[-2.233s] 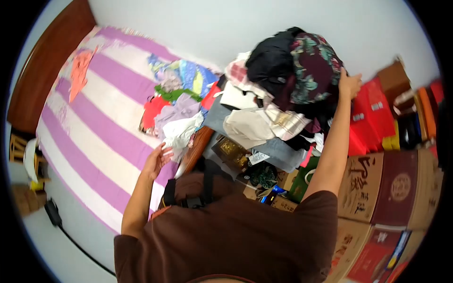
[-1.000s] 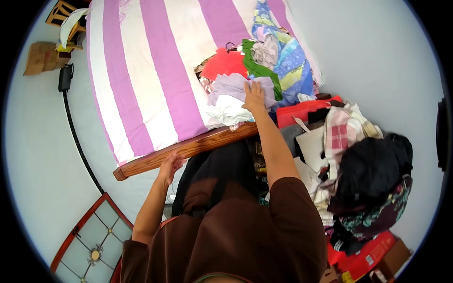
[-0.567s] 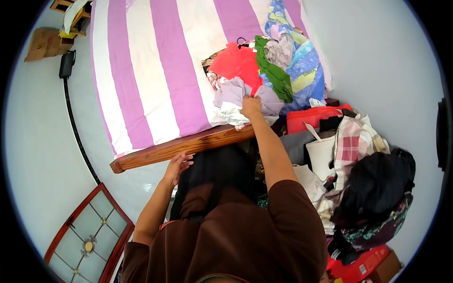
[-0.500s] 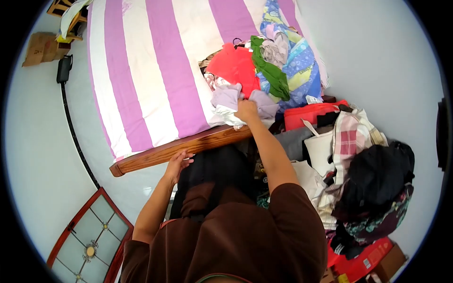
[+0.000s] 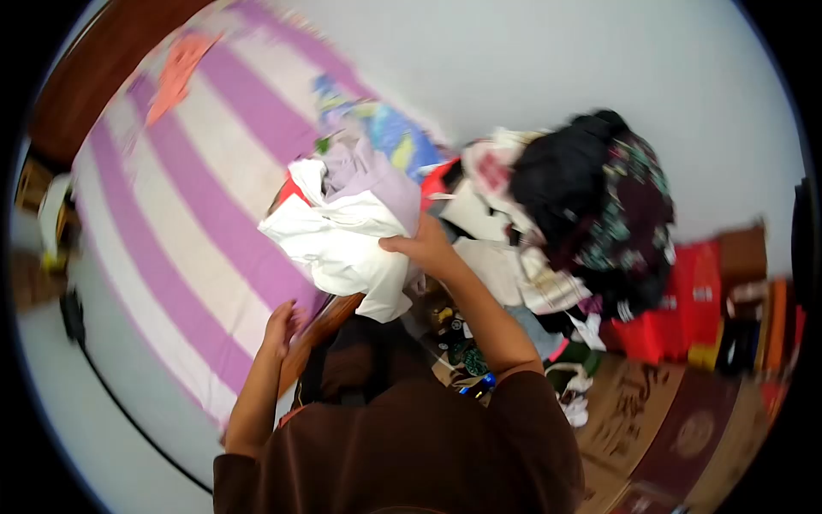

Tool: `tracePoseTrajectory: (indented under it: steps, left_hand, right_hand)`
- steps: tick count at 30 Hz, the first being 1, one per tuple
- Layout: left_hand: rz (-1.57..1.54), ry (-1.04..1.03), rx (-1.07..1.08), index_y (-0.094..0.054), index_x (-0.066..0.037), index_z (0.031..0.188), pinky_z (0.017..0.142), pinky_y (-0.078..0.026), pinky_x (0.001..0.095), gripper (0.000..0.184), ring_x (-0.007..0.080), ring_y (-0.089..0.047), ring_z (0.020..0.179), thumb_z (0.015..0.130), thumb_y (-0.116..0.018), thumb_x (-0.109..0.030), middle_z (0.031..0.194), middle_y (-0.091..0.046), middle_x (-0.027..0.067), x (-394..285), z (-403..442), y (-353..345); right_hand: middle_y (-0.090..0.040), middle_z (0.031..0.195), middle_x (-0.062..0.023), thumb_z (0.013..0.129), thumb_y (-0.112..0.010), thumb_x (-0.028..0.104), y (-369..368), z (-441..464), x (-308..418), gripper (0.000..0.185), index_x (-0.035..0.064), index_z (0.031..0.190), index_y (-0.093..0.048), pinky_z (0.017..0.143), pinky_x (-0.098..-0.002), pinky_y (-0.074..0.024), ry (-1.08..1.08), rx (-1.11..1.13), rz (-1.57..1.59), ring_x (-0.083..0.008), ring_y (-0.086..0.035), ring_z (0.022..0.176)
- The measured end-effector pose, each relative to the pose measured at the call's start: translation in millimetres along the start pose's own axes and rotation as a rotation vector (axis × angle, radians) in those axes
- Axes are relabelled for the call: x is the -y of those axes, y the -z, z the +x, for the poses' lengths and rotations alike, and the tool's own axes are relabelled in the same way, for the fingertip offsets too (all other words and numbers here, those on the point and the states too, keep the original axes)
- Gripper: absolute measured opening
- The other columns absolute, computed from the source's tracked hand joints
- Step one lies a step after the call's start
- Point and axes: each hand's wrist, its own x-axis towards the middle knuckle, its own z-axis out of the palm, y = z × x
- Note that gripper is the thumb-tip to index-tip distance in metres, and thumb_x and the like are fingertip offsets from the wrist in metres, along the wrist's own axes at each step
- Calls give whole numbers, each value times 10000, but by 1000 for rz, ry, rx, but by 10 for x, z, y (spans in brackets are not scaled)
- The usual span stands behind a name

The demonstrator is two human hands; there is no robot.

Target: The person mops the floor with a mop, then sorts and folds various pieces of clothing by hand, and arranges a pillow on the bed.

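Observation:
My right hand grips a bundle of clothing above the bed's near corner. The bundle shows a white garment hanging in front and a lavender garment behind it; their exact kind does not show. My left hand holds nothing and has its fingers apart, beside the wooden bed edge. Behind the bundle, bits of red cloth and green cloth peek out, along with a blue and yellow patterned cloth. The bundle hides most of that pile.
A purple and white striped sheet covers the bed, with an orange cloth at its far end. To the right are heaped clothes, red bags and a cardboard box. A black cable runs along the left.
My right hand has lifted the white and lavender garments off the pile towards me. The view has turned right, showing more of the boxes. My left hand stays near the bed edge.

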Motion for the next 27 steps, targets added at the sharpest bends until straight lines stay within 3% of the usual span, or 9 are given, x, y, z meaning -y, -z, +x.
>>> tracePoseTrajectory:
  steps: [5, 11, 13, 17, 19, 21, 23, 26, 27]
  left_hand:
    - [131, 48, 93, -460, -93, 1365, 796, -473, 307, 469, 191, -632, 918, 970, -497, -343, 1090, -645, 75, -201, 270, 10]
    - [201, 28, 242, -430, -81, 1378, 812, -487, 316, 484, 214, -629, 960, 972, -481, -341, 1150, -633, 107, -402, 509, -452]
    - [226, 33, 289, -421, -82, 1386, 822, -487, 317, 492, 212, -633, 958, 976, -481, -348, 1159, -632, 109, -420, 606, -623]
    - [266, 55, 375, -443, -95, 1374, 804, -497, 300, 474, 191, -636, 943, 979, -485, -354, 1152, -633, 98, -448, 645, -927]
    - [269, 76, 375, -467, -103, 1358, 801, -499, 292, 453, 180, -634, 947, 981, -485, -354, 1150, -634, 91, -425, 654, -974]
    - [246, 86, 396, -495, -113, 1339, 791, -501, 280, 421, 166, -637, 944, 987, -481, -345, 1138, -637, 78, -386, 660, -978]
    - [304, 104, 342, -497, -112, 1337, 794, -498, 275, 400, 156, -640, 942, 998, -468, -322, 1129, -641, 70, -422, 587, -975]
    - [297, 135, 269, -500, -101, 1327, 808, -491, 281, 368, 153, -643, 933, 1010, -442, -279, 1118, -650, 68, -396, 565, -890]
    - [287, 143, 244, -500, -99, 1325, 804, -491, 281, 365, 153, -644, 929, 1011, -441, -274, 1110, -653, 68, -375, 564, -827]
  right_hand:
    - [-677, 991, -111, 719, -706, 152, 886, -1052, 1452, 477, -57, 1137, -610, 798, -324, -514, 237, -548, 53, -195, -651, 868]
    - [-618, 1165, -204, 791, -669, 305, 2331, -2129, 2458, 553, -64, 1189, -561, 915, -376, -498, 446, -1015, 191, -279, -623, 1041]
    - [-592, 1214, -228, 789, -680, 379, 2820, -2385, 2525, 622, -67, 1205, -555, 959, -393, -473, 321, -1148, -9, -299, -605, 1078]
    - [-474, 1335, -329, 815, -610, 573, 3822, -2479, 1869, 888, -93, 1369, -411, 1047, -449, -384, -403, -1710, -1319, -436, -449, 1268]
    - [-420, 1394, -309, 863, -563, 547, 3564, -2197, 1597, 821, -28, 1416, -372, 1078, -468, -337, -174, -1616, -1438, -419, -407, 1309]
    - [-377, 1456, -235, 906, -508, 493, 4330, -1940, 783, 708, 62, 1447, -353, 1102, -492, -289, -51, -895, -1157, -405, -376, 1335]
    - [-348, 1510, -122, 901, -471, 382, 3724, -1567, 525, 614, 145, 1457, -370, 1115, -541, -250, -680, -1084, -1413, -345, -317, 1386]
    - [-444, 1442, -136, 867, -490, 337, 3760, -1403, 433, 556, 83, 1362, -493, 1052, -558, -325, -621, -1079, -1601, -348, -419, 1310]
    - [-519, 1371, -135, 875, -485, 294, 3791, -1426, 406, 511, 80, 1337, -521, 1025, -544, -357, -369, -1235, -1476, -361, -469, 1254]
